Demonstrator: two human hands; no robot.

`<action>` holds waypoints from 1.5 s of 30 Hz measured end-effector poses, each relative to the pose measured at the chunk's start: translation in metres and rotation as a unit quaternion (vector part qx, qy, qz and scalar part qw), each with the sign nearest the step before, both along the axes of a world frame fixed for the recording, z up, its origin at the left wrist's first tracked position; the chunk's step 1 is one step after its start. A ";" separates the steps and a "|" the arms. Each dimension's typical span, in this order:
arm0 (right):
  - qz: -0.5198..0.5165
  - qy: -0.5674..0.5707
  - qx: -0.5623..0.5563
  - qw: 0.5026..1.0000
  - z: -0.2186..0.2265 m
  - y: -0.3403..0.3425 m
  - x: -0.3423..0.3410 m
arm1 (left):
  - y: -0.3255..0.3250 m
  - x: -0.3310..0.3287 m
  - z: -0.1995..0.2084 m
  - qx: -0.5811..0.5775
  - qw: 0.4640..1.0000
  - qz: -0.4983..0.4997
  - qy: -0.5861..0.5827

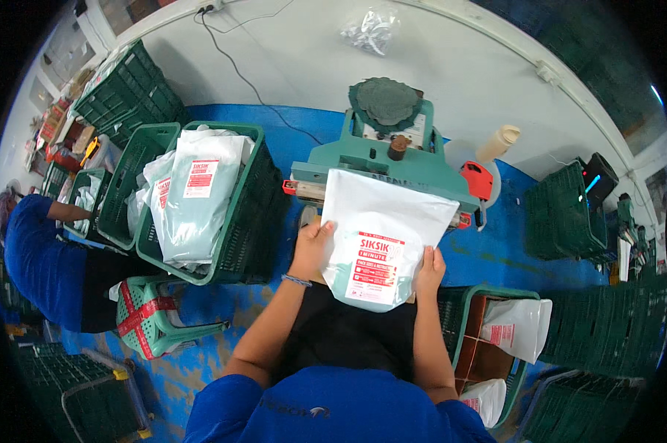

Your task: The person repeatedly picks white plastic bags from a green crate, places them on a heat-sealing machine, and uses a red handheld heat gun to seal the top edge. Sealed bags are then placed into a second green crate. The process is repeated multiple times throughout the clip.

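Note:
A white plastic pouch (415,214) with a red printed label is stretched between my two hands, its lower part pale green and bulging. My left hand (315,247) grips its left edge, thumb on the front. On the opposite edge my right hand (429,273) is closed the same way. The pouch's top edge lies in front of a green sealing machine (333,161), covering the middle of its front bar. Whether that edge sits inside the machine's jaws, I cannot tell.
A green crate (256,221) heaped with similar pouches (204,192) stands to the left. At the lower right, another crate (522,369) holds pouches and brown dividers. A co-worker in a blue shirt (42,258) sits at the far left near a green stool (145,317). A black cable (249,88) hangs along the wall.

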State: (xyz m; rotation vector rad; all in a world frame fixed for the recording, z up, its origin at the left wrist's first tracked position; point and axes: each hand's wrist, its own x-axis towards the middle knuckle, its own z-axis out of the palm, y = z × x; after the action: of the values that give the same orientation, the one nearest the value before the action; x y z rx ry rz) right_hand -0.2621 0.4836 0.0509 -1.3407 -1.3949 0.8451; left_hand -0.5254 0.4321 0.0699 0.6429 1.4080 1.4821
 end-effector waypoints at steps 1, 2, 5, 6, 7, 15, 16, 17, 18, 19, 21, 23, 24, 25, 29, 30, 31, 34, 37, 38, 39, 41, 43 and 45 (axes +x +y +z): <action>0.030 0.056 -0.013 0.998 0.005 0.006 0.009 | -0.001 -0.007 0.010 0.017 0.999 -0.040 -0.027; 0.044 0.110 -0.032 0.992 0.009 0.011 0.014 | 0.005 -0.007 0.021 0.066 0.997 -0.021 -0.019; 0.063 0.162 -0.062 0.983 0.030 0.019 0.023 | 0.009 -0.011 0.058 0.054 0.997 -0.049 0.034; 0.085 0.178 -0.058 0.979 0.038 0.022 0.024 | 0.012 -0.011 0.069 0.053 0.996 -0.050 0.053; 0.051 0.087 -0.052 0.994 0.047 0.029 0.023 | 0.015 -0.011 0.079 0.065 0.994 -0.052 0.068; -0.004 0.072 0.044 0.996 0.070 0.071 0.011 | 0.039 -0.027 0.081 0.074 0.993 0.041 0.082; -0.004 0.063 0.030 0.998 0.065 0.073 0.012 | 0.039 -0.028 0.072 0.066 0.995 0.045 0.054; -0.020 0.060 -0.010 0.998 0.059 0.074 0.014 | 0.038 -0.029 0.063 0.051 0.997 0.052 0.025; 0.001 0.080 -0.018 0.997 0.052 0.071 0.015 | 0.035 -0.029 0.054 0.044 0.997 0.058 0.022; 0.005 0.104 -0.054 0.993 0.044 0.066 0.016 | 0.032 -0.029 0.046 0.028 0.997 0.065 0.018; 0.016 0.134 -0.104 0.985 0.032 0.058 0.019 | 0.022 -0.028 0.031 0.003 0.998 0.068 -0.012; 0.012 0.144 -0.148 0.978 0.025 0.053 0.016 | 0.016 -0.032 0.022 -0.017 0.997 0.076 -0.018; 0.021 0.130 -0.134 0.982 0.024 0.051 0.015 | 0.014 -0.034 0.020 -0.031 0.996 0.085 -0.025; 0.012 0.115 -0.137 0.984 0.024 0.051 0.013 | 0.012 -0.036 0.019 -0.025 0.996 0.087 -0.028; -0.006 0.103 -0.144 0.984 0.028 0.059 0.009 | 0.017 -0.041 0.018 -0.039 0.995 0.077 -0.050; -0.013 0.105 -0.146 0.984 0.028 0.063 0.010 | 0.020 -0.042 0.019 -0.019 0.997 0.077 -0.027; -0.009 0.117 -0.149 0.982 0.027 0.066 0.010 | 0.023 -0.042 0.019 -0.016 0.997 0.075 -0.018; -0.013 0.151 -0.139 0.979 0.021 0.075 0.012 | 0.032 -0.040 0.020 -0.007 0.997 0.072 -0.024; -0.009 0.154 -0.129 0.980 0.015 0.081 0.013 | 0.037 -0.040 0.021 -0.015 0.997 0.061 -0.035; -0.013 0.137 -0.134 0.981 0.015 0.082 0.013 | 0.038 -0.040 0.021 -0.021 0.997 0.059 -0.034; -0.032 0.114 -0.143 0.983 0.015 0.082 0.013 | 0.040 -0.040 0.022 -0.021 0.997 0.061 -0.041; -0.024 0.136 -0.136 0.981 0.016 0.081 0.012 | 0.041 -0.041 0.023 -0.010 0.997 0.053 -0.055; -0.028 0.143 -0.136 0.980 0.018 0.079 0.012 | 0.042 -0.040 0.023 -0.005 0.998 0.052 -0.047; -0.019 0.143 -0.141 0.980 0.021 0.078 0.011 | 0.044 -0.039 0.023 -0.016 0.996 0.071 -0.048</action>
State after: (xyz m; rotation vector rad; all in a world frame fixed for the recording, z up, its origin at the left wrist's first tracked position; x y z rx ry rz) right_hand -0.2514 0.5616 0.0718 -1.3869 -1.0503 1.1916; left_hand -0.5641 0.4764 0.0927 0.4525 1.4249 1.5773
